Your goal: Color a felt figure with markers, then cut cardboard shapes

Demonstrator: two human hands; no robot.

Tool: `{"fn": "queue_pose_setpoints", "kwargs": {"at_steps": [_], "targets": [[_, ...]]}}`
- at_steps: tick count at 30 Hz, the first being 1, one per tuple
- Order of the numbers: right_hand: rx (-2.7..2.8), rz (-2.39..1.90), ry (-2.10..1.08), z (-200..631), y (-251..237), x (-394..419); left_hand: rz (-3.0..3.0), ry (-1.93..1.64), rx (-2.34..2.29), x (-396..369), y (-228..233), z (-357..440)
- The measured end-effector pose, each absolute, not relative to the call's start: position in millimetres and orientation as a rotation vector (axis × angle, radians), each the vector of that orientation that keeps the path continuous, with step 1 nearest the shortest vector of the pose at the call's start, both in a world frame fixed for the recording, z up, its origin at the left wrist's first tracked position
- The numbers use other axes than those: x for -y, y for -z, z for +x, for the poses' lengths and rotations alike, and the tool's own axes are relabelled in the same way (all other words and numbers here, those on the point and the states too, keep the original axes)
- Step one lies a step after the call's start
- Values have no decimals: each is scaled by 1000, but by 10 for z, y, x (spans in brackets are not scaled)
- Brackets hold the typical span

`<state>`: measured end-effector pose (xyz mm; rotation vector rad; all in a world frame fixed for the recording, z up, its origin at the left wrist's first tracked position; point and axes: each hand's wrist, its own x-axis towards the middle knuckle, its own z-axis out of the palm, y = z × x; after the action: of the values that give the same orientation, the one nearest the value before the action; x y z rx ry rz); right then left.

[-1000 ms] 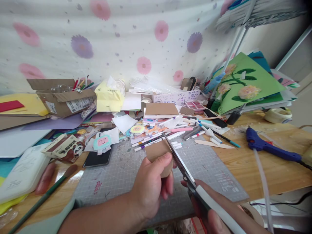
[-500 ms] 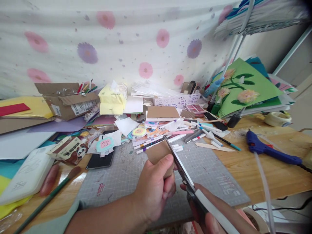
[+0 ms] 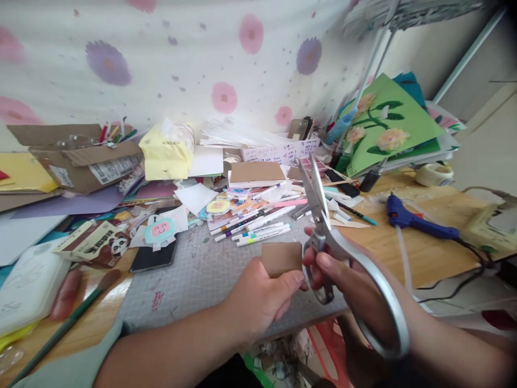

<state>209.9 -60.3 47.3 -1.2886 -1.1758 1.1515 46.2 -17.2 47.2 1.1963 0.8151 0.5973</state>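
Note:
My left hand (image 3: 258,299) pinches a small brown cardboard piece (image 3: 281,257) above the near edge of the grey cutting mat (image 3: 194,280). My right hand (image 3: 355,291) holds silver scissors (image 3: 323,226) by the handles. Their blades point up and away, almost closed, to the right of the cardboard and clear of it. A fingertip of my right hand touches the cardboard's right edge.
Several marker pens (image 3: 258,229) lie at the mat's far edge among paper scraps. A blue glue gun (image 3: 416,222) rests on the wooden table at right, a tape roll (image 3: 434,173) beyond it. A cardboard box (image 3: 81,156) and a brush (image 3: 68,323) sit at left.
The scissors have come off the cardboard and swung upright, blades pointing up. The cardboard piece now looks smaller and sits lower. The view has shifted to the right.

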Motion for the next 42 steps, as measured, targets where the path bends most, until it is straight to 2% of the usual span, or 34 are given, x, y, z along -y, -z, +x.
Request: {"fn": "queue_pose_setpoints", "kwargs": {"at_steps": [3, 7, 22, 29, 35, 42], "targets": [[1076, -1213, -1199, 2063, -526, 465, 1308, -510, -802, 190, -466, 480], [1055, -1263, -1160, 2030, -549, 425, 1350, -560, -786, 202, -474, 497], [1132, -1327, -1062, 1996, -583, 402, 986, -499, -679, 263, -439, 500], [1119, -1264, -1132, 2069, -568, 349, 907, -280, -590, 148, -414, 429], [1152, -1314, -910, 2256, -568, 241, 1035, -489, -720, -5, -464, 415], [1201, -1389, -832, 2237, -600, 254, 1098, -502, -784, 40, -497, 437]]}}
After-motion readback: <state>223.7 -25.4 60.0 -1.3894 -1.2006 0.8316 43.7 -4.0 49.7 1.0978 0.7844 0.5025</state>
